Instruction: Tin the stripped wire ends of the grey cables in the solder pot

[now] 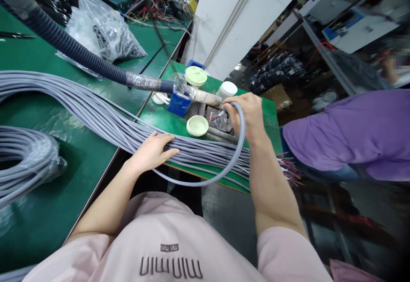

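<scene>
The left hand (pixel 152 152) lies open and flat on a bundle of grey cables (pixel 105 122). The right hand (pixel 245 117) grips one looped cable (pixel 235 162) (fingers curled firmly round it) above a metal fixture (pixel 218 117).

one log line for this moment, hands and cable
left hand: resting on grey cable bundle | right hand: gripping looped grey cable, end by metal fixture | nearby: pale green lid

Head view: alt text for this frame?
A person's right hand grips a looped grey cable above a metal fixture, while their left hand rests on a bundle of grey cables across a green workbench.
</scene>
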Demonstrator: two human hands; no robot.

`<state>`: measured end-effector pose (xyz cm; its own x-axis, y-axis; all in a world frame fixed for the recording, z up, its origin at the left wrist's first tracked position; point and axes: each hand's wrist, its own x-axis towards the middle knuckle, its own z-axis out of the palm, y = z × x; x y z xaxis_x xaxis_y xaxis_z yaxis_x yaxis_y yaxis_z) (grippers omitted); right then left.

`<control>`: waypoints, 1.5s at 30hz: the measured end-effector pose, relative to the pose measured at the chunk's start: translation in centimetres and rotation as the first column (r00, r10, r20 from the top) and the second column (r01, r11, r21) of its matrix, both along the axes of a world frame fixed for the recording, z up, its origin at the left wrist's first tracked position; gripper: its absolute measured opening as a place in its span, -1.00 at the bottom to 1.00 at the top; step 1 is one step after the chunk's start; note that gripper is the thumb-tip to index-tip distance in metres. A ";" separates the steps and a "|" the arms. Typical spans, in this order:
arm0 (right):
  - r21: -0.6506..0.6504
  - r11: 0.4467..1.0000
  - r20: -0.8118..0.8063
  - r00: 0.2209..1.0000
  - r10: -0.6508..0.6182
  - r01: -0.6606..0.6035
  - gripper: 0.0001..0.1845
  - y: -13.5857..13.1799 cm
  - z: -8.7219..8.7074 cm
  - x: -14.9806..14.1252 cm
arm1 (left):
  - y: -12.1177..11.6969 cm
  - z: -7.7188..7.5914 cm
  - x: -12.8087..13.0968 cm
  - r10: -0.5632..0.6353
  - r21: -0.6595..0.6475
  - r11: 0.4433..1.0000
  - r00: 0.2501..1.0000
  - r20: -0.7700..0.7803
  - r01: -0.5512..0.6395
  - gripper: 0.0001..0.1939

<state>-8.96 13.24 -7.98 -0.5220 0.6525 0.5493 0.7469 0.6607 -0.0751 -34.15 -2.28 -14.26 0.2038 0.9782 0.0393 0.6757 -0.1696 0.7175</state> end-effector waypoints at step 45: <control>0.049 0.831 0.091 0.831 0.549 -0.554 -0.70 -16.5 -1.8 4.2 | -2.8 -0.2 9.3 0.123 -0.236 0.941 0.407 0.905 0.241 -0.47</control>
<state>-4.79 -3.27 -9.83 -0.8218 0.2057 0.5313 0.2583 0.9657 0.0257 -24.82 -5.05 -14.44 0.2841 0.9582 -0.0330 -0.3982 0.1492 0.9051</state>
